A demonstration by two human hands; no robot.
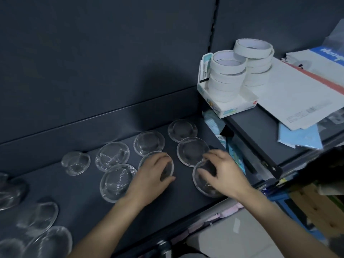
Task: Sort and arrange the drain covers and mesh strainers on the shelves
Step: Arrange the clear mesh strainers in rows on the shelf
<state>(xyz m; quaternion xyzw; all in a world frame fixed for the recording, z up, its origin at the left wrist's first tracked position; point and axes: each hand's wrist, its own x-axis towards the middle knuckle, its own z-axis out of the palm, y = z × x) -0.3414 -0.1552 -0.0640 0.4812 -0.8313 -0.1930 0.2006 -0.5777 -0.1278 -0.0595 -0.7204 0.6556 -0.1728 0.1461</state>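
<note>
**Aligning Two Mesh Strainers in the Front Row**

Gripping from above, palms down: left hand [156, 175] curled over left-hand strainer [144, 162], right hand [225, 174] over right-hand strainer [202, 185], both flat on shelf [93, 202]. Slide rather than lift; hold rims level, clear of neighbour strainer [192, 151] just beyond right fingers. Match back-row strainers [149, 143] farther on.

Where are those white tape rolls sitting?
In the head view, upper right: the tape rolls stand stacked in a white box on the higher shelf.
</note>
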